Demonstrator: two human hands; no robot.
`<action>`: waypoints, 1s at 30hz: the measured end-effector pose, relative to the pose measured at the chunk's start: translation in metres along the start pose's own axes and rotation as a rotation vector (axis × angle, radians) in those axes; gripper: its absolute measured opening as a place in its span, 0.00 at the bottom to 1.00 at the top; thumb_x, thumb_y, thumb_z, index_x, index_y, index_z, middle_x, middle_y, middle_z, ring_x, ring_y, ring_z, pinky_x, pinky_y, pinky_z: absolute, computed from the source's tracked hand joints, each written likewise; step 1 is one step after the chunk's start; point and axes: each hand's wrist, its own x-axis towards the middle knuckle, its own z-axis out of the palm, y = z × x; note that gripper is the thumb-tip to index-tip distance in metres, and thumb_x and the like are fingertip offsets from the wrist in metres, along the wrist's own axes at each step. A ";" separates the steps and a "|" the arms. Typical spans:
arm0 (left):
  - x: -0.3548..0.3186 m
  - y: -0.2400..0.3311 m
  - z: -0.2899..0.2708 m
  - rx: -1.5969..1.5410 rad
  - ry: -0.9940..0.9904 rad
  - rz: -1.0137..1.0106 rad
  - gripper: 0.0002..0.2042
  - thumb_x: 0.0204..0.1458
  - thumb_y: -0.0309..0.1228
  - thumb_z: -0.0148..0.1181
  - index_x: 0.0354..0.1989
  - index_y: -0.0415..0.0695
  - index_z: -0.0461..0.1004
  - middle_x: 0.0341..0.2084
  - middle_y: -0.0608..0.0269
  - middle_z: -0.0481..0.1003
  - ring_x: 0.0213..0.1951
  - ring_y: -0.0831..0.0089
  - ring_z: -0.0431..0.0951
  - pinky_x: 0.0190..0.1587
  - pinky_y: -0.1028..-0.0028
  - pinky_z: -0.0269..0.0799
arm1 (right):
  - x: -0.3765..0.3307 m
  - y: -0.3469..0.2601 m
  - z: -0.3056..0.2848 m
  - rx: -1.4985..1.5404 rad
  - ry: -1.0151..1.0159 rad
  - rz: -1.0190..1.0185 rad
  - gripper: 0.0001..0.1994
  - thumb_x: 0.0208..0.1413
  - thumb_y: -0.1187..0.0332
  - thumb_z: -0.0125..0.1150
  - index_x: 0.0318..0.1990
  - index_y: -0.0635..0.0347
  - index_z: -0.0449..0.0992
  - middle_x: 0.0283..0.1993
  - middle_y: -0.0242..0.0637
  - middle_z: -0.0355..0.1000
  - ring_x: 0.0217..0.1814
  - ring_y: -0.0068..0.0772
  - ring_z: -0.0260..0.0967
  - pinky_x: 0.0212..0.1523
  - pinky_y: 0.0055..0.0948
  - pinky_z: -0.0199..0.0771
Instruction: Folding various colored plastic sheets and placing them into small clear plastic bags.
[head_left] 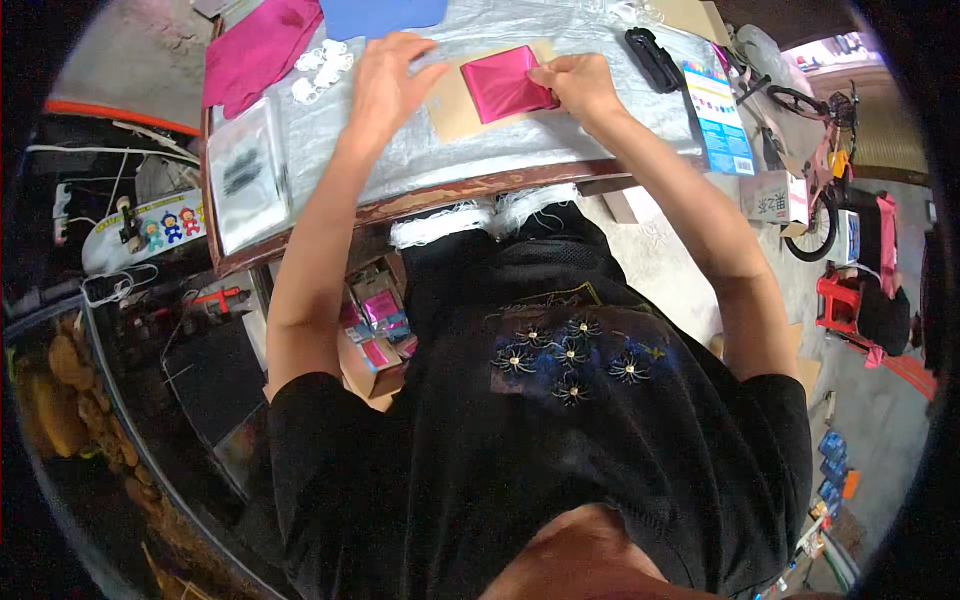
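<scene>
Setting: cluttered workshop corner, seen from above, with a worktable [300, 235] covered by a silvery sheet [480, 130]; a bicycle [815, 150] is standing off to the right on bare floor
Nearest: black shirt [560, 440] filling the lower picture, both forearms running up from it to the table
Under the table edge: open boxes [375, 335] of pink packets are sitting by the left elbow
Left edge of table: clear bag [245, 175] with dark bits inside is lying flat, well apart from the work
Left hand [390, 80]: lying fairly wide, fingers spread and pressing down on the tan card [455, 110] just beside the foil; gripping nothing that I can see
Right hand [580, 85]: pinching narrow on the right edge of the pink foil [500, 85], thumb and fingertips closing over it
Foil: lying on the card at the middle of the table, between the two hands, slightly tilted and creased
How to do it well, as I judge it: keeping the left hand flat so the card is not sliding, drawing the foil edge square to the card, smoothing outward rather than tugging, since thin foil is likely tearing or wrinkling easily
Far side: white rings [320, 65], pink cloth [260, 45], blue sheet [385, 15], black tool [652, 58], printed packet [720, 115]
</scene>
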 end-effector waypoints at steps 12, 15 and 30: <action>-0.019 0.030 0.025 -0.225 -0.125 0.198 0.29 0.46 0.46 0.74 0.57 0.46 0.78 0.59 0.58 0.74 0.60 0.57 0.72 0.64 0.61 0.67 | 0.029 -0.009 0.002 -0.331 -0.129 -0.188 0.09 0.54 0.68 0.67 0.30 0.67 0.85 0.24 0.42 0.79 0.22 0.30 0.76 0.28 0.33 0.76; -0.018 0.028 0.022 -0.263 -0.122 0.185 0.30 0.46 0.46 0.74 0.57 0.46 0.78 0.59 0.59 0.74 0.60 0.57 0.72 0.64 0.60 0.67 | 0.025 -0.022 -0.002 -0.112 -0.266 -0.044 0.09 0.56 0.72 0.63 0.33 0.72 0.82 0.23 0.39 0.75 0.19 0.24 0.69 0.21 0.26 0.72; -0.014 0.033 0.020 -0.214 -0.188 0.228 0.31 0.45 0.48 0.74 0.56 0.44 0.78 0.59 0.59 0.72 0.59 0.57 0.70 0.63 0.60 0.69 | 0.032 -0.020 -0.006 -0.644 -0.236 -0.297 0.12 0.55 0.61 0.67 0.32 0.62 0.81 0.25 0.46 0.78 0.28 0.39 0.80 0.32 0.41 0.78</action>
